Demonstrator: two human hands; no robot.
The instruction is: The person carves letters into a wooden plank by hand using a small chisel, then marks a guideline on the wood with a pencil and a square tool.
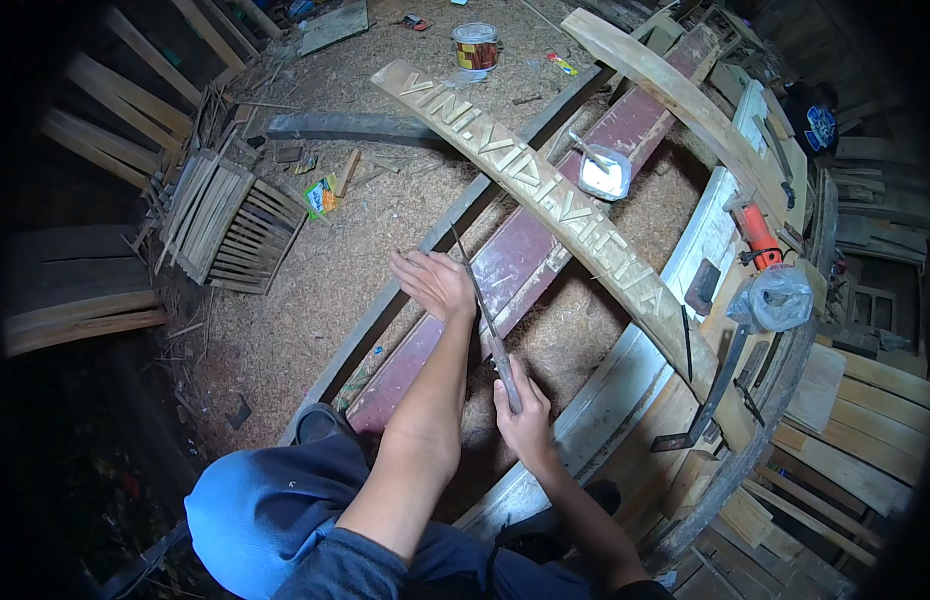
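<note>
My right hand (527,418) is closed round the handle of a long, thin, dark-bladed tool (504,366), which may be a file or a knife. Its narrow blade points away from me, up and slightly left. Beside the blade, my left hand (437,284) has its fingers stretched out over the edge of a dark beam; whether it touches the blade is unclear. Beyond both hands, a curved wooden board (409,86) with raised letter shapes lies slantwise across a reddish plank (505,262). A tub of white paste (604,174) with a stick in it rests on that plank.
An orange power tool (758,232) with a clear plastic bag (778,297) lies at the right, near a metal square (720,388). Another curved board (675,85) spans the far right. A slatted crate (247,230) and a paint can (476,47) stand on the shavings-covered floor.
</note>
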